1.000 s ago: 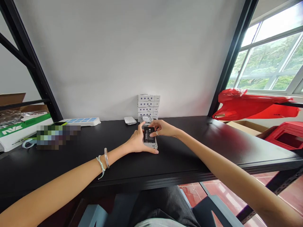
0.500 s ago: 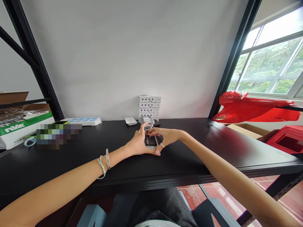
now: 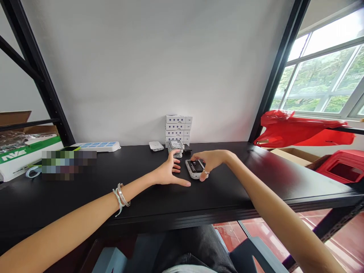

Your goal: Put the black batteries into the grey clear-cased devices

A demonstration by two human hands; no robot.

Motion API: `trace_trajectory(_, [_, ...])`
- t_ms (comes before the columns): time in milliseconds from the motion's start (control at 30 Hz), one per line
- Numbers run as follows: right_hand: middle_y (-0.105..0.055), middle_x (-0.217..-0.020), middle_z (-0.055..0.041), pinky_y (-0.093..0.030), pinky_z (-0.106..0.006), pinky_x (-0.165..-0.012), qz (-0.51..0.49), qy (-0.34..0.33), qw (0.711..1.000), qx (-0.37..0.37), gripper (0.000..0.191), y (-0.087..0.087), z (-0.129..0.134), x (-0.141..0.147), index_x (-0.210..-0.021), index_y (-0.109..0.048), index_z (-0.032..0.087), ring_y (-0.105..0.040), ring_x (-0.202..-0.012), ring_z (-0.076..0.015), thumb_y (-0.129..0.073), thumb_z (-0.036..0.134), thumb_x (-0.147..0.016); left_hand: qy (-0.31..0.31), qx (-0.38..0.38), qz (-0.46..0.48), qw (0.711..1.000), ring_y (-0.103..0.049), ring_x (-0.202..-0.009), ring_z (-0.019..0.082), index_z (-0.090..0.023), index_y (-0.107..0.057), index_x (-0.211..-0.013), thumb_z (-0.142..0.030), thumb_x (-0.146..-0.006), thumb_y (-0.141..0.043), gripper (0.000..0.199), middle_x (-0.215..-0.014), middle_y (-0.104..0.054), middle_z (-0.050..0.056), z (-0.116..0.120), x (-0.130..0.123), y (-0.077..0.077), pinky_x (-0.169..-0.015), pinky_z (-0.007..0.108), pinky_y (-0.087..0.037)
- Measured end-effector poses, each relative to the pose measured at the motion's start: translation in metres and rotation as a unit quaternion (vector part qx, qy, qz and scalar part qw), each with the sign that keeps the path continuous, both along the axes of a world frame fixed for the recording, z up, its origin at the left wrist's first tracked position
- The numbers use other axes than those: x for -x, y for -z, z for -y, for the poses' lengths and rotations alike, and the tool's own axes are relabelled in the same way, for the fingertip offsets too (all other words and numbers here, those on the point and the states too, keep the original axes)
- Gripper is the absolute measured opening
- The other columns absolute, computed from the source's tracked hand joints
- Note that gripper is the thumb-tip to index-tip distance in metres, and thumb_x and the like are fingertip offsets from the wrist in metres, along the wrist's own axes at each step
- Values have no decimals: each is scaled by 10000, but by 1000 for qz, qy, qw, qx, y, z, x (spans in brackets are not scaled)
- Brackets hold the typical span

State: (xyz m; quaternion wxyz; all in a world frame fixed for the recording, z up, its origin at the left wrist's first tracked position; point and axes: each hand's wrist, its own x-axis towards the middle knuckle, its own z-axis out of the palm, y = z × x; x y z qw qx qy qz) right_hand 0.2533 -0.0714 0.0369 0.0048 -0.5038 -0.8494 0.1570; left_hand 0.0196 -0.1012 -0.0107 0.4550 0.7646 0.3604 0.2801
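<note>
Head view: right hand point(image 3: 213, 161) grasps white rounded plastic case point(image 3: 195, 176) with black rectangular battery point(image 3: 195, 166); left hand point(image 3: 165, 173) spread, empty. Best: hold case level, by edges.

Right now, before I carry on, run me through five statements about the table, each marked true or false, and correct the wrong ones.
1. The right hand holds the device. True.
2. The left hand grips the device too. False: it is open, holds nothing and is apart from the device.
3. The battery shows pale print on its upper face. True.
4. The boxes are stacked in front of the wall. True.
5. The power strip lies to the right of the boxes. False: it lies to their left.
</note>
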Motion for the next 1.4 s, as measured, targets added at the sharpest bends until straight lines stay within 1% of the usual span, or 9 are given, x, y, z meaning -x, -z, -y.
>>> trace_trajectory(167, [-627, -1189, -125, -474, -429, -827, -8, 89, 996, -9, 814, 1, -27, -30, -1208, -618, 226, -587, -1048, -363, -846, 416, -451, -65, -15, 13, 998, -604, -1003, 223, -230, -284, -1333, -387, -666, -779, 845, -1226, -474, 143, -5, -5, 4, -905, 438, -496])
trace_trajectory(267, [-585, -1272, -101, -446, -442, -911, -25, 89, 995, -31, 689, 13, -49, -40, -1269, -576, 254, -545, -1133, -346, -762, 386, -619, -105, -61, 30, 992, -638, -889, 187, -185, -517, -1092, -360, -811, -616, 346, -1098, -560, 91, -13, -4, 1, -811, 371, -535])
trace_trajectory(333, [-592, -1265, -88, -442, -435, -934, -32, 77, 995, -62, 586, 24, -64, -42, -1261, -583, 266, -547, -1134, -328, -708, 352, -695, -122, -99, 41, 987, -639, -838, 175, -171, -573, -934, -347, -845, -545, 199, -987, -604, 67, -19, 0, -3, -736, 318, -541])
trace_trajectory(533, [-553, -1307, -115, -397, -430, -1013, -55, 58, 976, -202, 434, 61, -97, -35, -1282, -555, 207, -477, -1233, -298, -499, 206, -851, -195, -155, -5, 968, -645, -798, 159, -192, -585, -825, -336, -843, -504, 167, -885, -655, 31, -35, 12, -12, -665, 245, -509])
trace_trajectory(700, [-500, -1371, -91, -361, -443, -1054, -59, 77, 973, -211, 513, 74, -103, -26, -1352, -470, 238, -379, -1327, -287, -452, 131, -851, -255, -174, -37, 950, -635, -862, 178, -206, -572, -845, -362, -842, -509, 169, -928, -658, 31, -54, 14, -16, -734, 268, -489])
trace_trajectory(833, [-456, -1405, -110, -352, -435, -1057, -59, 88, 972, -212, 524, 73, -99, -27, -1383, -433, 220, -349, -1344, -296, -432, 133, -867, -311, -154, -78, 935, -620, -909, 217, -196, -520, -823, -432, -789, -589, 248, -959, -652, 66, -79, 9, -21, -731, 291, -470])
trace_trajectory(1033, [-475, -1354, -145, -378, -399, -1015, -72, 102, 964, -236, 497, 59, -88, -38, -1376, -438, 195, -434, -1260, -299, -460, 189, -879, -303, -57, -94, 947, -629, -570, 163, -182, -491, -673, -447, -750, -638, 313, -612, -634, 33, -107, -4, -20, -500, 238, -435])
trace_trajectory(1233, [-478, -1323, -158, -389, -391, -994, -76, 122, 958, -250, 446, 51, -80, -44, -1316, -495, 163, -425, -1254, -308, -486, 243, -878, -294, -33, -96, 950, -629, -534, 156, -160, -548, -632, -291, -674, -707, 211, -525, -600, 3, -114, -5, -31, -469, 217, -437])
trace_trajectory(1400, [-479, -1303, -182, -385, -388, -994, -78, 126, 953, -265, 456, 46, -78, -43, -1309, -491, 110, -428, -1240, -310, -497, 238, -871, -266, -11, -78, 961, -635, -550, 153, -137, -607, -762, -226, -662, -715, 172, -508, -595, -13, -105, 8, -44, -561, 232, -507])
